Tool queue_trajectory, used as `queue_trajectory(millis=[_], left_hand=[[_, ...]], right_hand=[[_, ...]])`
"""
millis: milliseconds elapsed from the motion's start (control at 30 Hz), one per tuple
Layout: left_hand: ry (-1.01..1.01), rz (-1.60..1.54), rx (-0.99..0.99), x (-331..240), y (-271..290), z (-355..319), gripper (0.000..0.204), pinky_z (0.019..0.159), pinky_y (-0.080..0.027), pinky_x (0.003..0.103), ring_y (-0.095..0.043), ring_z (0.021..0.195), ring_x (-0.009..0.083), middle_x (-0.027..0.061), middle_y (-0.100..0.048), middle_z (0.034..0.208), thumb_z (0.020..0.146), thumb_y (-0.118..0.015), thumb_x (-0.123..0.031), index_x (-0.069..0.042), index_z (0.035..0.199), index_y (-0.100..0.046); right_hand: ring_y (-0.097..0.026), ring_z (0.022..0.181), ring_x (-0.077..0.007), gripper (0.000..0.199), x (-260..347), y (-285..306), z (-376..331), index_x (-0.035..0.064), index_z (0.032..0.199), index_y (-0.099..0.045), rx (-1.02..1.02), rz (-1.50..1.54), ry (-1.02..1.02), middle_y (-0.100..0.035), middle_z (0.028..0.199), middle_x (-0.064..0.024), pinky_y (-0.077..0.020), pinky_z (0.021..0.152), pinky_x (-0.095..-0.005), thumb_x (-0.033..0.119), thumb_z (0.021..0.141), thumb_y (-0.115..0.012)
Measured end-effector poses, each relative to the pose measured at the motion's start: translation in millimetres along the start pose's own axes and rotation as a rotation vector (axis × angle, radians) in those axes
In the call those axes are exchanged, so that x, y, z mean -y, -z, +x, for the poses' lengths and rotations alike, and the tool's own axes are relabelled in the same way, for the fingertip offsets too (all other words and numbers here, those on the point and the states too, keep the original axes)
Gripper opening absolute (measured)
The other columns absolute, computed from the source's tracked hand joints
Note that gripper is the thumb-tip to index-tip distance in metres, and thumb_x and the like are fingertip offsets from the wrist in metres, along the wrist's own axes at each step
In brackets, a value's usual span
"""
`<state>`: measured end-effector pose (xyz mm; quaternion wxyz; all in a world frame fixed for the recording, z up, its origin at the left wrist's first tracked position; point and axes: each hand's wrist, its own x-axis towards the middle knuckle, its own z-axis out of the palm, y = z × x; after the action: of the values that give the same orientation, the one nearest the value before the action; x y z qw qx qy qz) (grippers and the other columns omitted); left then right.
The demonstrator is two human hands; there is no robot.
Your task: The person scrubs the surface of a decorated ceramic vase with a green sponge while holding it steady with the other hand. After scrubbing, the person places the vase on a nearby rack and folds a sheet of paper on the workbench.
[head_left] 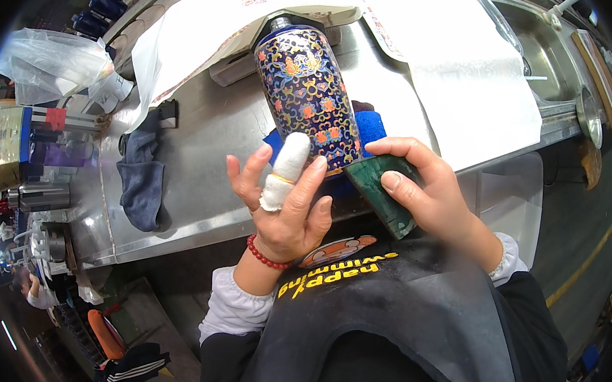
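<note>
A dark blue bottle point(310, 92) covered in a colourful floral pattern lies on the steel bench, its neck pointing away from me and its base towards me. Just left of its base is my left hand point(289, 210), fingers spread and gripping nothing. One of its fingers is wrapped in white cloth point(291, 159), fastened with a yellow band. Between thumb and fingers my right hand point(434, 194) pinches a flat green scraper point(386, 191), close by the bottle's base. Blue cloth point(370, 131) shows under and beside the bottle.
White sheets point(467, 75) with patterned decals cover the bench's far side and right. A grey-blue cloth point(142, 177) lies at left. A steel sink point(536, 32) is at far right, a clear plastic bin point(510, 191) below the bench edge, and a plastic bag point(51, 60) at far left.
</note>
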<state>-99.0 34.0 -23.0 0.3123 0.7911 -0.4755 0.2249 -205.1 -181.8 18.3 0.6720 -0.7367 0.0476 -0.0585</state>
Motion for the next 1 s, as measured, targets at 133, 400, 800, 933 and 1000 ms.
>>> queue_trajectory(millis=[133,400,800,933,1000], left_hand=[[-0.067,0.075,-0.039,1.9,-4.9,-2.5,0.031,0.122,-0.008,0.06,-0.043,0.134,0.0309,0.0083,-0.064,0.129,0.089,-0.068,-0.028,-0.017,0.116,-0.076],[-0.173,0.167,-0.058,0.8,-9.2,0.7,0.032,0.121,-0.008,0.061,-0.047,0.13,0.0242,-0.0036,-0.064,0.125,0.085,-0.068,-0.024,-0.022,0.115,-0.076],[-0.071,0.131,-0.033,-1.6,-7.8,-9.2,0.039,0.122,-0.004,0.061,-0.042,0.133,0.0296,0.0033,-0.065,0.128,0.082,-0.07,-0.023,-0.02,0.121,-0.075],[-0.124,0.197,-0.035,-2.9,-11.0,-10.5,0.038,0.122,-0.004,0.061,-0.041,0.133,0.0291,0.0009,-0.065,0.127,0.082,-0.07,-0.022,-0.023,0.119,-0.075],[-0.147,0.199,-0.05,-3.2,-11.8,-11.3,0.035,0.122,-0.006,0.061,-0.041,0.135,0.0334,0.0063,-0.064,0.133,0.087,-0.068,-0.025,-0.019,0.121,-0.074]], right_hand=[[-0.058,0.115,-0.0175,0.035,-1.5,1.3,-0.5,-0.0002,0.13,-0.06,0.01,0.005,-0.018,-0.061,0.123,-0.0104,-0.0444,0.102,-0.0317,0.009,0.096,-0.058],[-0.057,0.115,-0.0166,0.035,-4.0,3.8,-2.2,-0.0005,0.131,-0.06,-0.035,-0.035,-0.014,-0.061,0.124,-0.0096,-0.0439,0.103,-0.0315,0.008,0.096,-0.058],[-0.062,0.107,-0.0158,0.032,-16.7,5.3,-2.1,-0.0001,0.129,-0.062,-0.135,0.03,0.064,-0.066,0.117,-0.0101,-0.0485,0.095,-0.0299,0.007,0.098,-0.059],[-0.062,0.108,-0.0159,0.031,-19.0,5.1,-2.6,0.0,0.129,-0.062,-0.14,0.045,0.066,-0.066,0.117,-0.01,-0.0486,0.095,-0.0299,0.007,0.098,-0.059],[-0.062,0.108,-0.0159,0.031,-19.1,5.1,-3.1,-0.0001,0.129,-0.061,-0.145,0.071,0.058,-0.066,0.117,-0.0099,-0.0487,0.095,-0.0299,0.007,0.098,-0.059]])
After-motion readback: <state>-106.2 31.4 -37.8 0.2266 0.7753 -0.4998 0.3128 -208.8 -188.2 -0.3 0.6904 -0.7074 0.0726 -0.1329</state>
